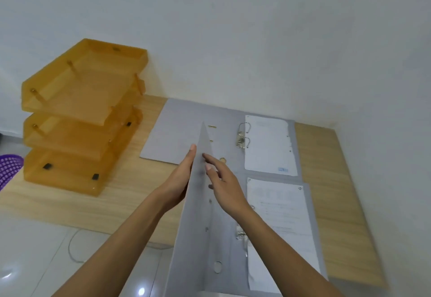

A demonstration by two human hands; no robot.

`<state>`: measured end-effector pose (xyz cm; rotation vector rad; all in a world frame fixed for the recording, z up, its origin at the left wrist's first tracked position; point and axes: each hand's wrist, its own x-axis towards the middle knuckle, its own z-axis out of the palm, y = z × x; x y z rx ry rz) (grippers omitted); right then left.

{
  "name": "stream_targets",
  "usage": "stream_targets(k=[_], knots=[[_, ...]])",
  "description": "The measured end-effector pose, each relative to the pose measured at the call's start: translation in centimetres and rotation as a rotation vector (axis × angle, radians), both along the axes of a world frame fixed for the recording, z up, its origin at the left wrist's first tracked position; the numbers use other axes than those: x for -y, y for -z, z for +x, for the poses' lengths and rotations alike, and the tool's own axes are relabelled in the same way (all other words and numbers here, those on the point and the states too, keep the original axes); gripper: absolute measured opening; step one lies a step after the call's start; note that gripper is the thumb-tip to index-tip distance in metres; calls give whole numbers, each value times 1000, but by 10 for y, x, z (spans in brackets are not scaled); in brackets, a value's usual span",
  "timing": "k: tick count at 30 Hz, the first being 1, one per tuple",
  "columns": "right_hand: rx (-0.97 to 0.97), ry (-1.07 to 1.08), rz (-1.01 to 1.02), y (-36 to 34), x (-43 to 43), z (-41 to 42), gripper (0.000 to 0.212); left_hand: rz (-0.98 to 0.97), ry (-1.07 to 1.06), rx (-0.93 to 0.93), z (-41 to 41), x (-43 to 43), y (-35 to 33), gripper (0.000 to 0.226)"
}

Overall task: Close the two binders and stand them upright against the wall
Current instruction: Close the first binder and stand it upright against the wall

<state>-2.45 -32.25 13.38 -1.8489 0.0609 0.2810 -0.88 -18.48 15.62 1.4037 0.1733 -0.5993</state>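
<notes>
- Fingers of both hands are stretched out flat, not curled around anything: the left hand (180,180) lies pressed against the outer face of the near binder's raised cover (198,215), while the right hand (224,184) sits on the cover's inner side with its fingers slightly spread, touching or just off the sheet; which, the blur hides.
- That flat sandwiching seems meant to steer the stiff cover over its hinge, not to grip it.
- Near binder (233,238) lies at lower centre of the frame on the table (326,180), its cover standing about vertical, its papers (277,215) on the right half and the ring mechanism (241,235) partly hidden by the right forearm.
- Far binder (186,128) lies fully open above it, at centre frame, close to the wall (256,40), with its rings (243,135) and papers (268,145) exposed.
- Judging by this, closing the first binder is about half done; the second is untouched, and neither stands upright yet.
- Orange stacked trays (79,114) fill the left of the frame, so the free wall behind the binders looks like the place to stand them.
</notes>
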Motion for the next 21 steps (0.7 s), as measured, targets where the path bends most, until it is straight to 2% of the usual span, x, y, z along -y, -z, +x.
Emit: stream_targets(k=[4,8,11,15,18,21], knots=[[1,36,89,-24,49,-25,43,56,67,51,-13,54,12,82],[1,73,158,-38,100,-53,48,173,106,168,-36,111,13,67],[-15,126,194,-31,130,-67,49,317,167,200,-51,134,34,75],[5,183,62,-18,166,-83,64,557,232,224,-68,146,68,72],[-20,224,-21,-6,190,-90,75,614,218,204,-86,140,89,74],[-59,336,-61,18,224,-96,78,657,138,156,-96,129,110,86]])
